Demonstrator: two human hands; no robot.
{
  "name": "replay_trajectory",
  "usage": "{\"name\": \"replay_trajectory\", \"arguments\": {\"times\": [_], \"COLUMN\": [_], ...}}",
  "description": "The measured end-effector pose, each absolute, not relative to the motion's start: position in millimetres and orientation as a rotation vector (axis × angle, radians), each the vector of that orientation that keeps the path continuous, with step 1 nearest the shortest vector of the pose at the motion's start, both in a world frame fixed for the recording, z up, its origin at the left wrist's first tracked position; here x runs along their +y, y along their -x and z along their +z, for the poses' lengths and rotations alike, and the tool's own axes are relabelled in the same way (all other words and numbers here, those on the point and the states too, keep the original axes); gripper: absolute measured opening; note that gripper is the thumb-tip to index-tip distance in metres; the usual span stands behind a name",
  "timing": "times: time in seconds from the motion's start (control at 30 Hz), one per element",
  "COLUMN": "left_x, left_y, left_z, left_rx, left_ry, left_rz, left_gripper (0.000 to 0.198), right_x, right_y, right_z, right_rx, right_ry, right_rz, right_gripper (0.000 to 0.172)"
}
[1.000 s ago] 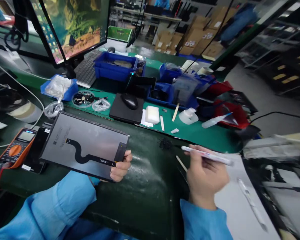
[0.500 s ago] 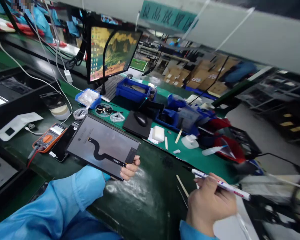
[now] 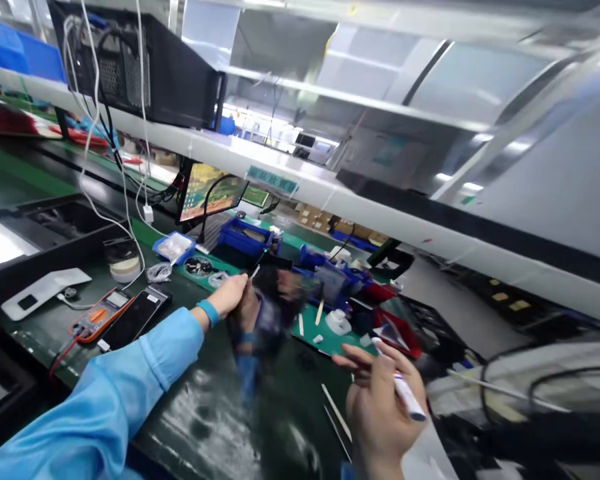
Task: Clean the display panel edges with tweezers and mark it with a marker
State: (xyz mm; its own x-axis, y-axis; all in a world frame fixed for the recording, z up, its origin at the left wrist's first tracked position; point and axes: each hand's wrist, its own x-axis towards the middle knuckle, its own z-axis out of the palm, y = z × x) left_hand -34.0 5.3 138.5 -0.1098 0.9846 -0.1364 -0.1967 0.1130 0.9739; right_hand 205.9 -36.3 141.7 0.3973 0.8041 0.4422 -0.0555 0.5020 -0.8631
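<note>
Held up at centre by one side in the closed left hand [image 3: 230, 297], over the worktop [image 3: 205, 427]: a dark glossy panel [image 3: 275, 320], blurred and mirror-like. Gripped between thumb and fingers of the right hand [image 3: 385, 407], nearer and to the right: a white pen [image 3: 407, 397], writing tip not discernible. Possible faults: a drop toward the pale stick [image 3: 336, 411] at near right, from a one-handed hold; a stray mark on the glossy surface, from a leftward swing of the pen, if uncapped.

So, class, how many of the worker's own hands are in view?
2: the left hand near the middle, holding a blurred dark panel; the right hand at lower right, holding a white pen. Neither is hidden.
</note>
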Motion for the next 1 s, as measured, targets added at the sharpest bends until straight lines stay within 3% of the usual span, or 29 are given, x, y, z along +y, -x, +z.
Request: {"name": "replay_trajectory", "arguments": {"times": [0.13,0.23,0.4,0.67,1.0], "left_x": [-7,-33,-73,-112,-131], "left_y": [40,28,6,-6,-11], "left_z": [185,211,229,192,156], "left_rx": [1.563,1.734,2.033,1.940,1.498], "left_ry": [-1.307,-1.602,-2.159,-2.237,-2.277], "left_rz": [1.418,1.302,0.829,0.680,0.395], "left_gripper": [0.027,0.016,0.032,0.030,0.053], "right_x": [-49,-54,-77,-124,-167], "right_y": [-213,-220,-220,-204,-203], "right_z": [164,178,192,160,120], "right_rx": [-1.002,-1.056,-1.349,-1.512,-1.571], "right_ry": [0.909,0.847,0.870,0.954,1.044], "right_rz": [0.859,0.918,0.896,0.867,0.774], "right_gripper": [0.045,0.042,0.034,0.020,0.017]}}
